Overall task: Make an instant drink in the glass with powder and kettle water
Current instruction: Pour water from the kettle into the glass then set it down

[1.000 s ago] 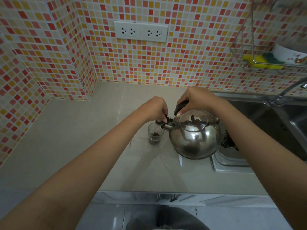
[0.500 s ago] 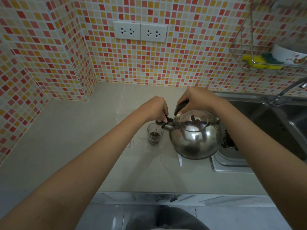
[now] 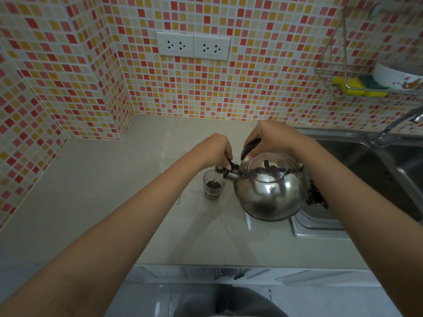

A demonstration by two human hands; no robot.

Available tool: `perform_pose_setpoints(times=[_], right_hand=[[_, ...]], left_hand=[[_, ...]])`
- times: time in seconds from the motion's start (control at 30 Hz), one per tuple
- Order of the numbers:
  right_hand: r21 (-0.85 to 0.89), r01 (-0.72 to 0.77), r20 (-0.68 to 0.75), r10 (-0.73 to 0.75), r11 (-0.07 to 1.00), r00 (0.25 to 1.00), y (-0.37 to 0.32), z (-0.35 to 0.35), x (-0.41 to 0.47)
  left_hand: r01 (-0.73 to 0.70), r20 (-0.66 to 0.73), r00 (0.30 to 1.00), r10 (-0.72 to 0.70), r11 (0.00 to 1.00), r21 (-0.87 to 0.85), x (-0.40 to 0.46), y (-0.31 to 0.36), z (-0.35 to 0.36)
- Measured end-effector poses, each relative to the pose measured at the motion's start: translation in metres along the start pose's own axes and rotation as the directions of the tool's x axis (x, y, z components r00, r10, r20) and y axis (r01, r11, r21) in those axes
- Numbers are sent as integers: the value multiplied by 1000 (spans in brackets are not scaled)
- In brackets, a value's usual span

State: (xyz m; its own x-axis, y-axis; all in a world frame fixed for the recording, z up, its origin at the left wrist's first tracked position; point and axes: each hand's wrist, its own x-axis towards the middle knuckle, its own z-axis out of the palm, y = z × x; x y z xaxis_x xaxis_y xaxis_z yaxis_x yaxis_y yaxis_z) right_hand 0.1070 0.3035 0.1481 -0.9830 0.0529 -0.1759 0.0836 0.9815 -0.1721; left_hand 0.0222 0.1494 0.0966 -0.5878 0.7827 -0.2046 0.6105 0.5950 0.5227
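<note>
The right hand (image 3: pixel 272 138) is closed around the black handle (image 3: pixel 250 147) of a round, shiny steel kettle (image 3: pixel 270 191), which is tipped toward the left with its base lifted off the pale beige table (image 3: pixel 114 191). The left hand (image 3: pixel 215 149) pinches the black spout cap lever (image 3: pixel 230 167) between fingertips, holding the cap open. A thin stream of water (image 3: pixel 216 178) falls from the spout into a small clear glass (image 3: pixel 214 187) standing upright on the table just left of the kettle, near the middle of the table. Dark brown liquid (image 3: pixel 214 185) lies in the glass. A steel sink (image 3: pixel 366 170) adjoins the table's right edge.
</note>
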Motion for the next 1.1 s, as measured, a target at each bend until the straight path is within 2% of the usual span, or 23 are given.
perform_pose_setpoints(times=[1.1], right_hand=[[45,-5,-12,6,999,1000,-1,0,-8]], left_hand=[[-2,-16,1000,2,1000,-22,-7,3,1]])
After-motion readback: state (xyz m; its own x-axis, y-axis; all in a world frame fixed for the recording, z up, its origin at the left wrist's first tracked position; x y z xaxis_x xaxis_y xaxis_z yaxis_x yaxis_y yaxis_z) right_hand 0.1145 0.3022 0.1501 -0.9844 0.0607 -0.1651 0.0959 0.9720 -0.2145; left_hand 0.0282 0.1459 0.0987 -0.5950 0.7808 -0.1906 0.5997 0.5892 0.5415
